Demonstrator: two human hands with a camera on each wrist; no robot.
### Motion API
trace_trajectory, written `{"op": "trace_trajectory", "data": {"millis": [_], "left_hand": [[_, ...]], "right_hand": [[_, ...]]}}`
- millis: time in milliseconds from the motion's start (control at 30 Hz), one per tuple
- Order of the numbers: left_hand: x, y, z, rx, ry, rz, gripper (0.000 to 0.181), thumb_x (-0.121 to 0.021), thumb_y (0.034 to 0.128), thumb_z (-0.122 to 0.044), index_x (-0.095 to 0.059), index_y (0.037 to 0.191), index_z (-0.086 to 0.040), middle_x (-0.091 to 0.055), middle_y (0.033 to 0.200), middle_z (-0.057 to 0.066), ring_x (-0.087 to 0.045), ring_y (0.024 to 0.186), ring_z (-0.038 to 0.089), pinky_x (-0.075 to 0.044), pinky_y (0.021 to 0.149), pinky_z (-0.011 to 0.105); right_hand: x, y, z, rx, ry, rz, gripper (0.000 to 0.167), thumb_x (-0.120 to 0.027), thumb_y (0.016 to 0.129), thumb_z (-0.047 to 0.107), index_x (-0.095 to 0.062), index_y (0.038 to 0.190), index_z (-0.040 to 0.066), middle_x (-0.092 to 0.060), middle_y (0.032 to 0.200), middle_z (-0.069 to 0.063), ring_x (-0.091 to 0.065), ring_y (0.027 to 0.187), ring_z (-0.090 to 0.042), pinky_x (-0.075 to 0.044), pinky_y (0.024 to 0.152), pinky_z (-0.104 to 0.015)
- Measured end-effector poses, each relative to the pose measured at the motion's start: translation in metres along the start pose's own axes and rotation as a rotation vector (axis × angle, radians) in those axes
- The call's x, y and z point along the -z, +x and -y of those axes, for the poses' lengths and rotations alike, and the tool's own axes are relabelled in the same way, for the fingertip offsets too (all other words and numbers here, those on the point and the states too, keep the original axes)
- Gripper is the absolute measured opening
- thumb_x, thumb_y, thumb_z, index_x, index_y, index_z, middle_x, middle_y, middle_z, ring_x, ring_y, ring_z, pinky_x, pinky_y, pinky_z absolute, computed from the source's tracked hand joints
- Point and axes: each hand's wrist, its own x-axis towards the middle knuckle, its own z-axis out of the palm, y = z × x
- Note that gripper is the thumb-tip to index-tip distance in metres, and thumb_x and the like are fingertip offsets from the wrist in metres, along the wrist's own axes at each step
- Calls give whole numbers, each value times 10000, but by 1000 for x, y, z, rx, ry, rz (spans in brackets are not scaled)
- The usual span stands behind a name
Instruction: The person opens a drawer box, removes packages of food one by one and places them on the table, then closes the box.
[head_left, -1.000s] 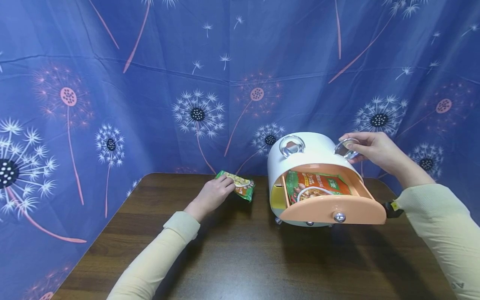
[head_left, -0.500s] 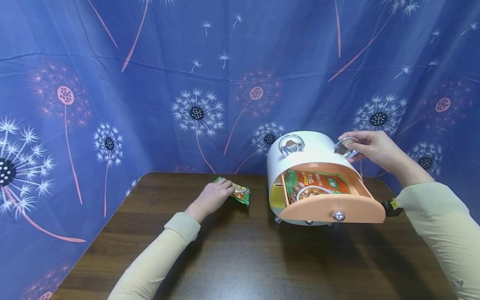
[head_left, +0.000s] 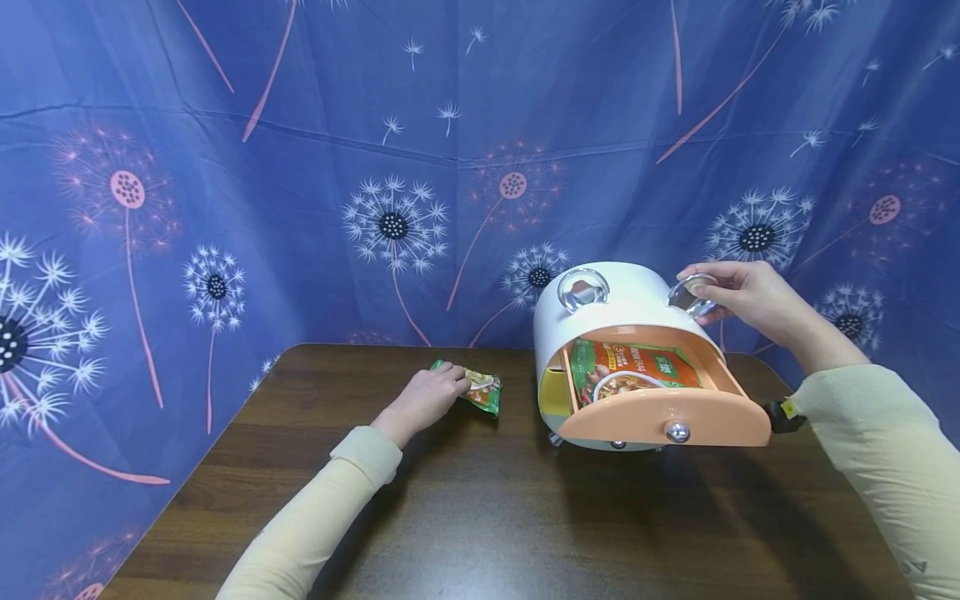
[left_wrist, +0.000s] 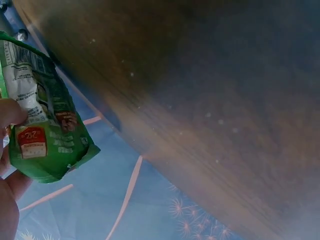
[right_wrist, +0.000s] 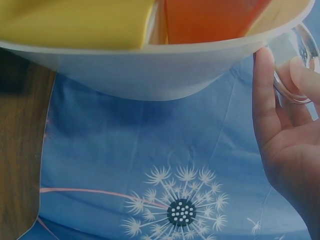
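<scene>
My left hand (head_left: 429,395) pinches a small green food packet (head_left: 486,395) low over the table. In the left wrist view, the thumb lies across the packet's printed back (left_wrist: 47,135) and fingers show behind it. A white rounded storage box (head_left: 637,292) stands to the right, with its peach drawer (head_left: 637,423) pulled out. Inside the drawer lies a larger orange-and-green food packet (head_left: 637,363). My right hand (head_left: 761,308) holds the clear, shiny ring (head_left: 679,295) at the box's top right, thumb on the ring in the right wrist view.
A second shiny ring (head_left: 583,288) rises from the box's top left. Below the peach drawer, a yellow part (head_left: 556,395) shows within the box. The brown wooden table (head_left: 465,517) ends at a blue dandelion-patterned cloth (head_left: 315,225) behind.
The small packet has shifted slightly left and turned in my left hand, its right end now lower. My right hand stays on the ring, and the drawer has not moved.
</scene>
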Motion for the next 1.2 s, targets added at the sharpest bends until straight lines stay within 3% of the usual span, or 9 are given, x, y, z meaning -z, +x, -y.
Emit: {"op": "trace_trajectory", "data": {"millis": [167,400,700,933,1067,1200], "left_hand": [[-1,-2,-2,-6,-9,60,110,-690,828,-83,-668,892,-170,-642,938,-10,-629,865,147,-520,560,320],[-1,-6,-1,11,-29,190,203,-672,800,-31,-669,895,-210,-659,1008,4,-646,886,174,-526,596,349],[-4,-9,-2,-8,-84,252,181,-671,813,-52,-672,851,-228,-647,926,-24,-629,805,136,-516,600,328],[3,-8,-3,-24,-122,339,199,-796,738,-185,-666,883,-227,-649,939,-40,-629,848,130,-527,658,331],[8,-7,-3,-45,-132,346,193,-801,735,-204,-669,876,-218,-646,914,-43,-627,827,120,-523,654,324],[14,-6,-3,-65,-130,311,164,-790,747,-213,-674,863,-214,-640,904,-35,-623,808,131,-518,626,327]], "right_hand": [[0,-1,0,-8,3,0,401,-568,934,308,-550,1274,97,-678,949,127,-642,817,1,-559,665,-280],[-1,0,2,2,11,9,402,-561,940,296,-545,1279,81,-670,939,141,-640,822,9,-563,680,-311],[-1,1,2,4,3,4,387,-558,942,291,-553,1271,90,-681,946,111,-643,816,-1,-562,667,-293],[0,0,1,2,4,2,385,-563,939,287,-555,1272,94,-667,926,154,-643,813,-1,-562,670,-292],[0,0,1,2,8,2,387,-564,940,281,-553,1274,86,-661,919,172,-642,812,1,-561,665,-286],[0,1,1,11,31,8,387,-561,943,265,-550,1275,67,-653,903,200,-643,819,-1,-564,678,-320]]}}
